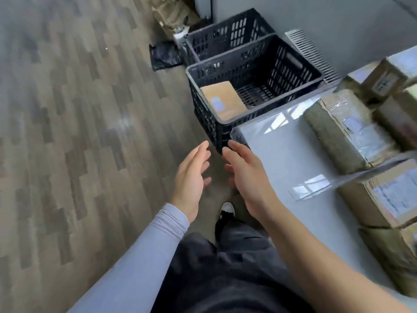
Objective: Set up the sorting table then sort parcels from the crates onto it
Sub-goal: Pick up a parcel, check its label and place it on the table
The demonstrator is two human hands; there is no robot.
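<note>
Two black plastic crates stand on the floor by the wall. The near crate holds one flat brown parcel with a pale label. The far crate sits behind it, its inside mostly hidden. The grey sorting table is at the right and carries several taped cardboard parcels. My left hand and my right hand hang in the air side by side, palms facing each other, fingers straight, holding nothing. Both are just in front of the near crate's corner.
Wood-pattern floor spreads to the left. A black plastic bag lies on the floor beside the far crate, with brown packing clutter behind it. A white slatted vent lines the wall. My legs and one shoe are below the hands.
</note>
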